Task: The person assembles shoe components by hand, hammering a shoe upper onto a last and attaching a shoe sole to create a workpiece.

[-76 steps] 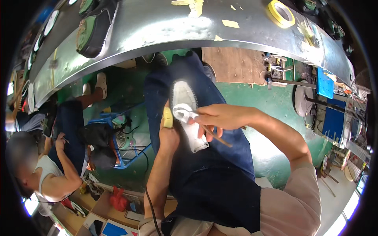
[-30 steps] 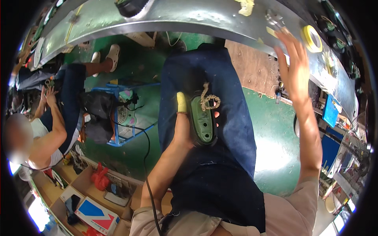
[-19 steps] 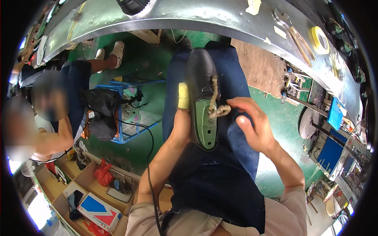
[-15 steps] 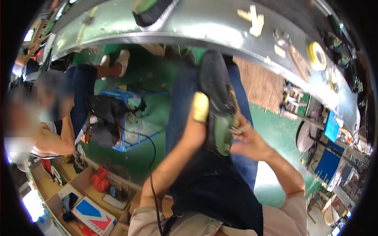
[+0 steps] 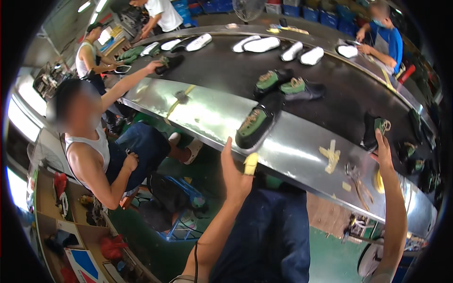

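Observation:
My left hand (image 5: pixel 237 177), its thumb wrapped in yellow tape (image 5: pixel 251 163), is raised at the bench's near edge with fingers apart and nothing in them. Just beyond it, a black-and-green shoe (image 5: pixel 257 123) with tan laces rests on the metal border. On the right, my outstretched right hand (image 5: pixel 384 150) grips another black-and-green shoe (image 5: pixel 372 131) with pale laces over the dark surface; its fingers partly hide this shoe. Two similar shoes, a left one (image 5: pixel 270 82) and a right one (image 5: pixel 302 88), lie farther in.
White-soled shoes (image 5: pixel 262 45) line the far side. A neighbouring worker (image 5: pixel 89 146) on the left reaches to a dark shoe (image 5: pixel 167 65). Pincers (image 5: pixel 359 186), tape scraps (image 5: pixel 330 155) and a yellow tape roll (image 5: pixel 379 181) lie on the metal edge. Box shelves (image 5: pixel 75 221) stand lower left.
The view has lifted from my lap to the bench. Both hands have left my lap, where they held a shoe. My right hand has moved far right; my left has opened.

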Demonstrator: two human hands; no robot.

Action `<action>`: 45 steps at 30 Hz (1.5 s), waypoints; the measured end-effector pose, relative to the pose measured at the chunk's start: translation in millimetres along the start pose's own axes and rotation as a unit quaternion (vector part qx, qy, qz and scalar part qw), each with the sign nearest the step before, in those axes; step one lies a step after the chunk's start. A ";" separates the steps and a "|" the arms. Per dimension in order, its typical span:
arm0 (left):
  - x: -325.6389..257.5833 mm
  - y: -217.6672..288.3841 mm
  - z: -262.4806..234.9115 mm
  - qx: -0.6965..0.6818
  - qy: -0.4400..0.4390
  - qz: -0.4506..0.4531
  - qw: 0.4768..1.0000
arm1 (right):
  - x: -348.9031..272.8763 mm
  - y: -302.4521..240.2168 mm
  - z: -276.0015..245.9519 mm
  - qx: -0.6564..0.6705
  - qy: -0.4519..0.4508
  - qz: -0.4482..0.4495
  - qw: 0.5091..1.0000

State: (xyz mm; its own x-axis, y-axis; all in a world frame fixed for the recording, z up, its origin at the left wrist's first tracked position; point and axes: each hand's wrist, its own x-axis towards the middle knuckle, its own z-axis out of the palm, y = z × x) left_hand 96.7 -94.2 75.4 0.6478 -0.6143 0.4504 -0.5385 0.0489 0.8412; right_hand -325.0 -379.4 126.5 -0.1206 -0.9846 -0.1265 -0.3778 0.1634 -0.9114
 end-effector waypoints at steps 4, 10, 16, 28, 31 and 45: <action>46.5 -13.5 24.5 0.140 -0.055 -0.021 0.988 | 83.5 76.4 -11.6 -0.220 -0.026 -0.103 0.970; 21.0 -12.1 22.1 0.037 -0.010 -0.005 0.999 | -129.1 -52.2 91.2 -0.210 -0.096 -0.493 0.839; -112.3 9.4 -12.4 -0.118 -0.043 0.029 0.992 | -246.8 -86.6 175.1 -0.169 -0.314 -0.641 0.679; -282.6 -24.3 -89.2 -0.389 -0.233 -0.406 0.794 | -377.3 87.4 89.6 -0.029 -0.507 -0.274 0.817; -260.9 -43.4 -49.7 -0.267 -0.244 -0.506 0.783 | -403.0 90.1 91.5 0.009 -0.517 -0.219 0.827; -260.7 -2.7 -12.5 -0.328 -0.104 -0.516 0.784 | -158.2 87.1 22.2 -0.461 0.194 -0.433 0.750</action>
State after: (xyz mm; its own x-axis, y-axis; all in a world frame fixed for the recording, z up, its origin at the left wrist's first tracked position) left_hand -64.0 75.8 -40.6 0.4179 -0.7046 -0.5735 0.6527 -0.2062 0.7290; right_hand -318.4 -210.8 58.4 0.3457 -0.6832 0.6432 -0.9216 -0.3762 0.0956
